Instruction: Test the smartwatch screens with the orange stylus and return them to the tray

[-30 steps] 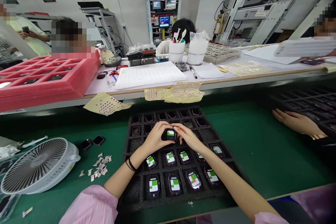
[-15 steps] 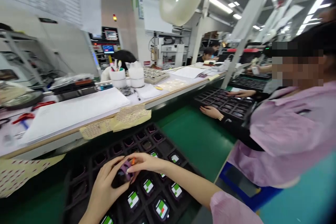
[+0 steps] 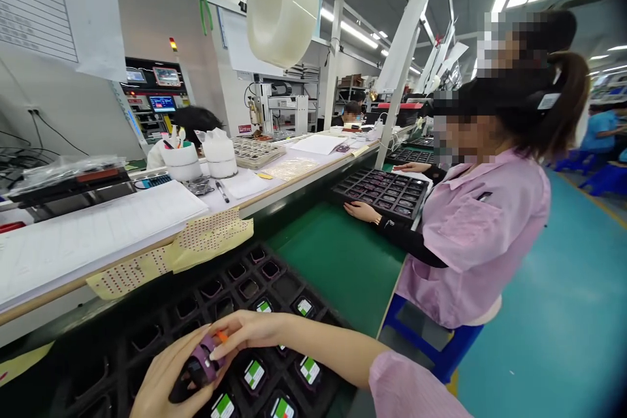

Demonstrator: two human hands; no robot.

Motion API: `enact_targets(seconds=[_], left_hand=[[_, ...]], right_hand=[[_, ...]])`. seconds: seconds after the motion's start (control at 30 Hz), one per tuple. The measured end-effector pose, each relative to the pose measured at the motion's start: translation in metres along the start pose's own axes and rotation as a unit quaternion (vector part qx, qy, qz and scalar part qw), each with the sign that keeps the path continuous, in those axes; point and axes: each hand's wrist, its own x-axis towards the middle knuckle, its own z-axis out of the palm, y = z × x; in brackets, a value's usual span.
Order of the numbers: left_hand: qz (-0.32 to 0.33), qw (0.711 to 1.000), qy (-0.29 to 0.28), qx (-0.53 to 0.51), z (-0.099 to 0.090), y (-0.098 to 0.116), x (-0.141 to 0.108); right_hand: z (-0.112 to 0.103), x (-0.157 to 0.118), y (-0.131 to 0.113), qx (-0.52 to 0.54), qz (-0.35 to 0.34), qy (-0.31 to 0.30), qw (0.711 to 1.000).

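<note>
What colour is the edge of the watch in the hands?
Purplish pink. The edge of the watch shows best in the head view, between the left hand and right hand.

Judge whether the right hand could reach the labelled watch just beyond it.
Probably yes: the right hand lies close to that watch with nothing between them, though its fingers are busy at the held watch.

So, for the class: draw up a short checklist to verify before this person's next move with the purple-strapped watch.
1. Left hand holding the watch: ok.
2. Right hand in contact with the purple strap: ok.
3. Orange item by the right hand's fingers: cannot tell what it is.
4. The held watch's screen: cannot tell, it is hidden from this view.
5. Labelled watches seated in the pockets of the black foam tray: ok.
</note>
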Motion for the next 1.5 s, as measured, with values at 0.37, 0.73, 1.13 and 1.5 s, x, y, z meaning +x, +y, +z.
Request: enact_targets(seconds=[0.37,0.73,1.13,1.5], left_hand=[[0.038,0.999,0.004,-0.004,0.001,-0.001,0.001],[-0.043,0.998,-0.009,-0.048,-0.004,0.012,0.011],[-0.286,0.938,-0.048,-0.189,-0.006,0.024,0.001],[-0.270,0.942,-0.049,-0.194,-0.005,0.024,-0.002]], right_hand=[[0.003,0.005,0.010,-0.031,-0.037,0.021,0.999],[0.000,0.006,0.011,-0.016,-0.068,0.098,0.993],[0.000,-0.022,-0.001,-0.123,-0.281,0.260,0.916],[-0.001,-0.020,0.007,-0.168,-0.283,0.281,0.901]])
